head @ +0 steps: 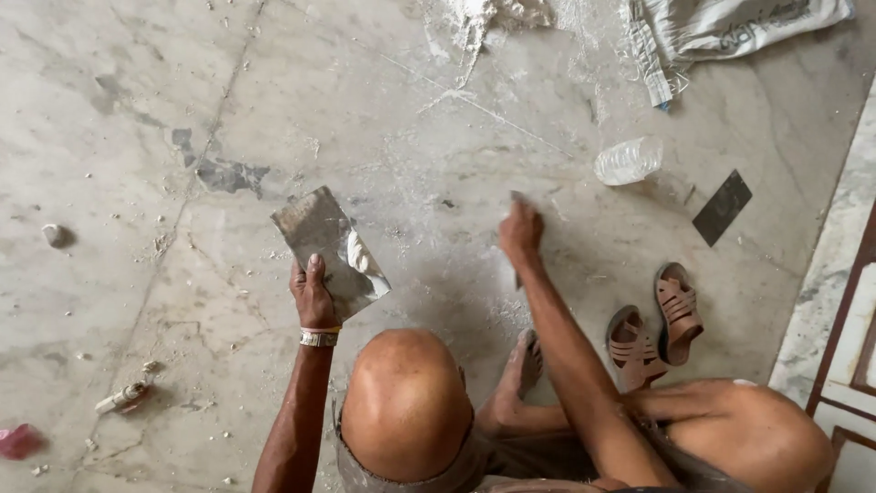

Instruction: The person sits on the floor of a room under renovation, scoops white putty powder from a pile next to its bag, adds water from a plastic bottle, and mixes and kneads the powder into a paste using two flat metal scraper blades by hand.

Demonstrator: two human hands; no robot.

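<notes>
My left hand (312,292), with a bangle at the wrist, holds a flat grey metal plate (319,239) tilted above the marble floor (137,137). A dab of white putty (359,256) sits on the plate's right side. My right hand (520,233) is closed around a small scraper whose tip (516,195) shows above the fingers, down at the floor in a patch of white dust. Most of the scraper is hidden by the hand. My bare knees (406,402) and one foot (526,361) are below, in a squat.
A pair of brown sandals (657,329) lies right of my foot. A crumpled plastic bottle (628,160), a dark flat blade (722,207), a white sack (730,27) and white powder (484,14) lie farther out. A striped threshold (844,301) runs along the right edge.
</notes>
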